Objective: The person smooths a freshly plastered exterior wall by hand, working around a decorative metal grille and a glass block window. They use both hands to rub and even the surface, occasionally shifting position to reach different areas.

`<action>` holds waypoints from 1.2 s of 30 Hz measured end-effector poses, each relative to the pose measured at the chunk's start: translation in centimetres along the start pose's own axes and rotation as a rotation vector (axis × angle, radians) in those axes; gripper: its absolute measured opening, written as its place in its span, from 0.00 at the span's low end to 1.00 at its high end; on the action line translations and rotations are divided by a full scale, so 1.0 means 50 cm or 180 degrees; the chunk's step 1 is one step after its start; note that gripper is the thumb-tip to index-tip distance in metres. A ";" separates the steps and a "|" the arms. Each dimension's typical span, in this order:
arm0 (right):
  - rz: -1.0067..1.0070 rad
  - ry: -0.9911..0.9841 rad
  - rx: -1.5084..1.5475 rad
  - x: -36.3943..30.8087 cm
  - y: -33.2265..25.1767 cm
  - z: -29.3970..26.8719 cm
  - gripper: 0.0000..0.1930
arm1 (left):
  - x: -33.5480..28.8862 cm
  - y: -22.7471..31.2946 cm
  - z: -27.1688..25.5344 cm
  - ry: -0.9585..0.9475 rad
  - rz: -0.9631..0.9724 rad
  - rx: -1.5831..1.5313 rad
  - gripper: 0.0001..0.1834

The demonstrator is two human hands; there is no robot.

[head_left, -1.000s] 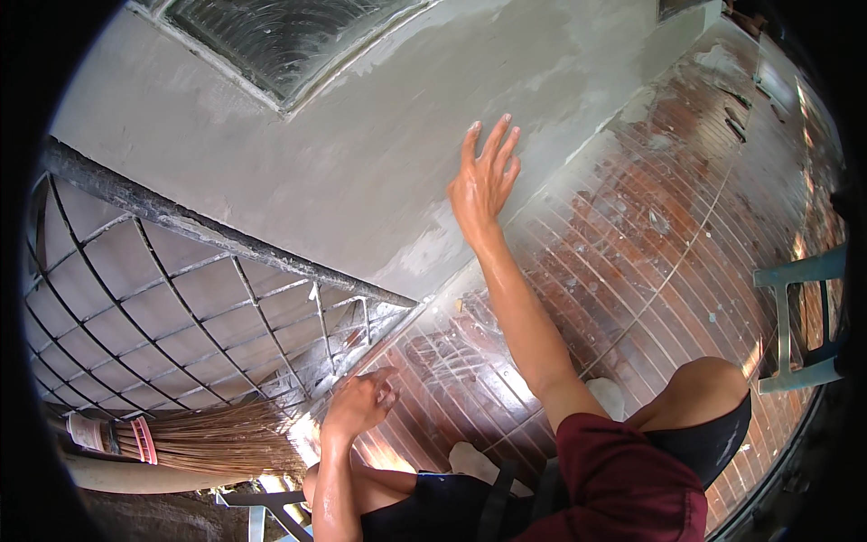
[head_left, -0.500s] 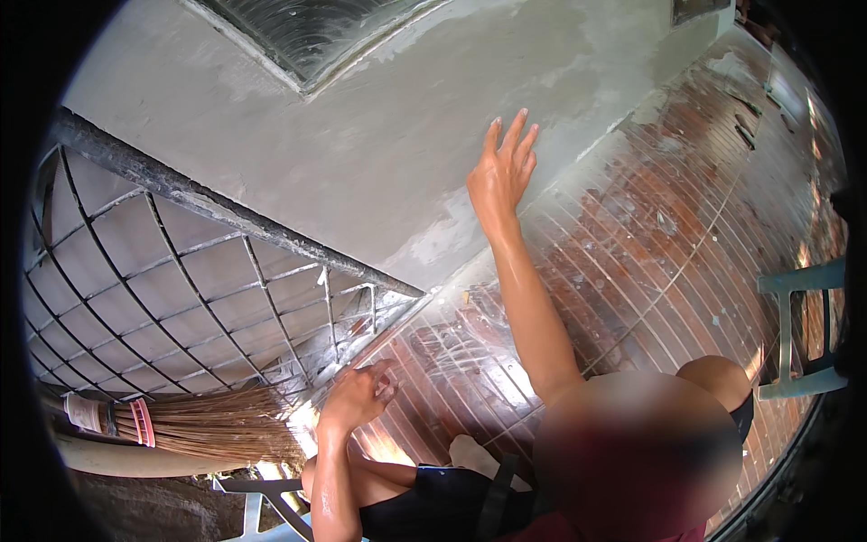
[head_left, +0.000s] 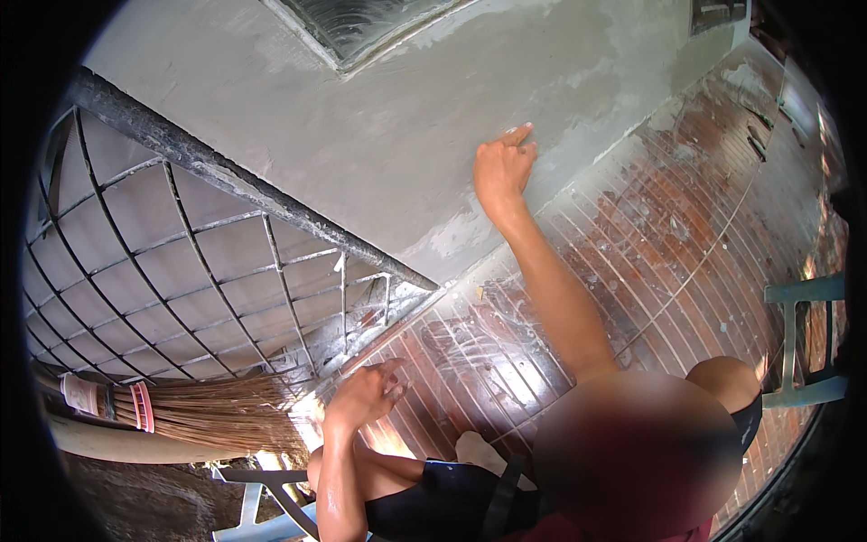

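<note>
My right hand (head_left: 503, 173) reaches out in front of the grey plastered wall (head_left: 379, 144). One or two of its fingers stretch toward the wall and the others bend in; nothing is held. Whether a fingertip touches the plaster I cannot tell. Lower down, my left hand (head_left: 363, 397) hovers by my knee over the red-brown tiled floor (head_left: 470, 357). Its fingers are loosely bent and apart, with nothing in them.
On the left a metal grille (head_left: 185, 262) runs under a dark, plaster-spotted rail (head_left: 253, 185). A stick broom (head_left: 217, 411) lies below it. A blue-grey bench frame (head_left: 795, 339) stands at the right. A window (head_left: 361, 32) is set into the wall above.
The spread fingers of my right hand have partly folded in, leaving a pointing shape. My left hand keeps nearly the same pose. The whole view has shifted slightly.
</note>
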State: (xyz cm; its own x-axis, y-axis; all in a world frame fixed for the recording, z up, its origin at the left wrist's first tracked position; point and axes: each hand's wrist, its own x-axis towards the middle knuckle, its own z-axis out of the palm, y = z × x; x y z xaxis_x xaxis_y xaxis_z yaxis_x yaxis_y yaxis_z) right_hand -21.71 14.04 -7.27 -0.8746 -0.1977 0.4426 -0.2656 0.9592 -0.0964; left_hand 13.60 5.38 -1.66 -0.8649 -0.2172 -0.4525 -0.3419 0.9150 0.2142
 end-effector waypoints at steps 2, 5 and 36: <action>-0.0084 -0.0403 0.0355 0.002 0.019 -0.015 0.23 | 0.007 0.001 -0.003 -0.0035 -0.0070 -0.0014 0.23; 0.0235 -0.0397 0.1216 -0.008 0.066 -0.037 0.22 | 0.010 0.005 -0.012 -0.0057 -0.0024 -0.0191 0.23; -0.0987 0.0348 0.0710 -0.010 0.053 -0.031 0.14 | 0.029 -0.005 -0.003 -0.0387 0.0103 0.0050 0.25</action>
State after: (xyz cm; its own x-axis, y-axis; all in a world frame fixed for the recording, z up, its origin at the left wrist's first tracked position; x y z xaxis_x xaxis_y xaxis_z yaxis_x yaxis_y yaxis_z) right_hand -21.36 17.01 -6.35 -0.6941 -0.4369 0.5722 -0.6024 0.7876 -0.1294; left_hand 12.40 4.78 -2.23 -0.8242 -0.1455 -0.5473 -0.3078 0.9263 0.2172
